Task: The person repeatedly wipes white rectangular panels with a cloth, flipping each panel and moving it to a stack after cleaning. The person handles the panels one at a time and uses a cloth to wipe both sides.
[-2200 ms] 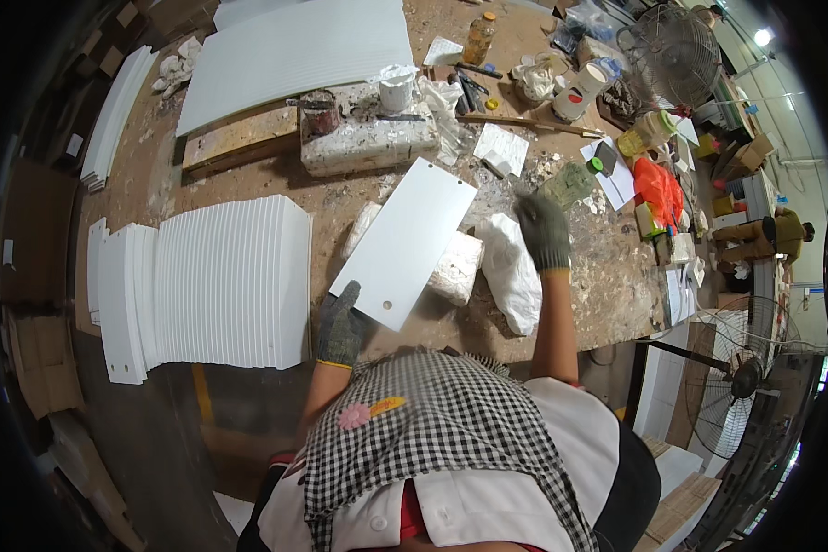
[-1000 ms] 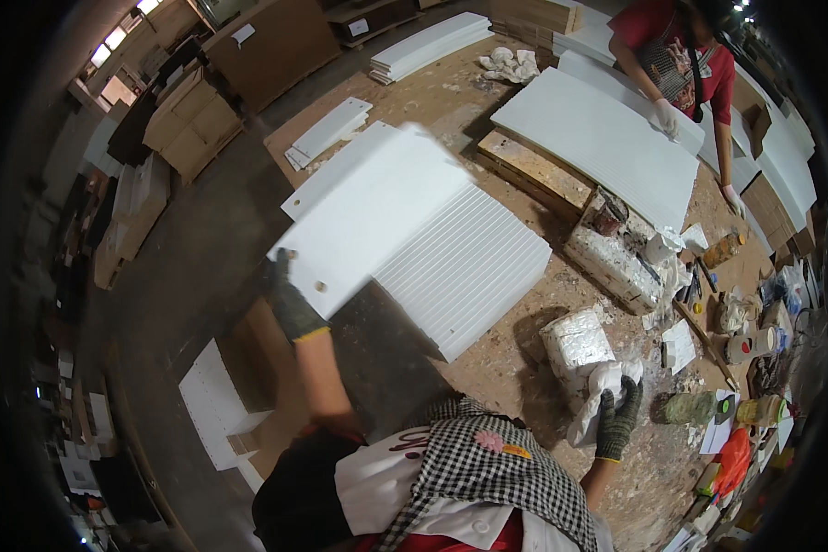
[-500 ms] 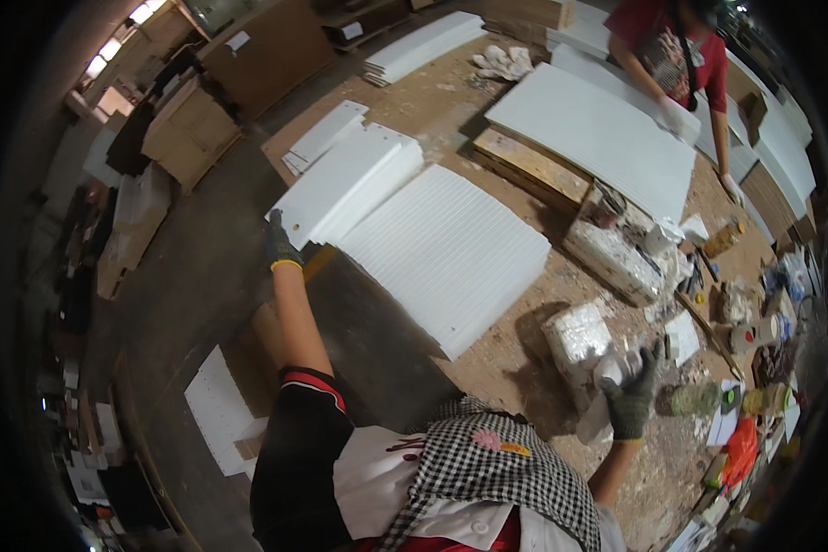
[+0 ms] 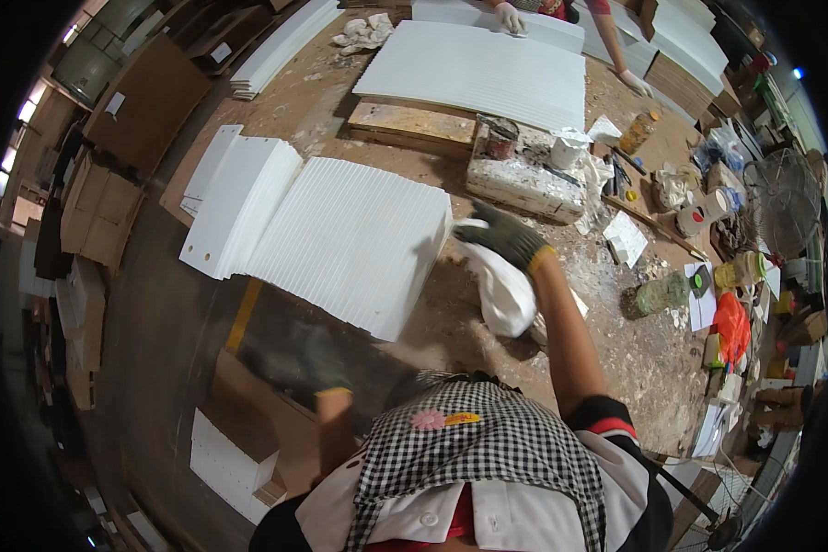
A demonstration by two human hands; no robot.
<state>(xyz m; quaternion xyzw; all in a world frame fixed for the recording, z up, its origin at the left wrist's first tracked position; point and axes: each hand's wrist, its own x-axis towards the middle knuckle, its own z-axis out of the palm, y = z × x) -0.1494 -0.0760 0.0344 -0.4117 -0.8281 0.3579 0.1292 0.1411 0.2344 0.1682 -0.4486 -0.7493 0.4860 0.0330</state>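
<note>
"White cloth [image 4: 504, 293]: where is it on your feed?"

"I have it hanging from my right grip [image 4: 504, 239], over the tabletop [image 4: 607, 377], just right of the row of white panels [image 4: 359, 239]. Its lower end droops toward me, and I cannot tell whether it touches the surface underneath."

"How does that grip stand?"

"Dark-gloved, with a yellow cuff, its fingers pinching the cloth's upper end. The fingertips point left, near the row's end; contact with the panels I can't make out."

"And the other?"

"My left grip [image 4: 320, 363] is blurred, off the tabletop's near edge, apart from the cloth. I cannot tell whether its fingers are spread or pressed together."

"What lies around?"

"A stack of white boards [image 4: 239, 202] with holes stands beside the row's left end. Beyond the cloth I see a paint-spattered block [image 4: 524, 191] with a dark-red can [image 4: 501, 140] and a white tub [image 4: 569, 149] on it. A greenish jar [image 4: 661, 294] and an orange bag [image 4: 732, 327] sit to the right, and at the far side there's a co-worker's gloved hand [image 4: 510, 17]."
</note>
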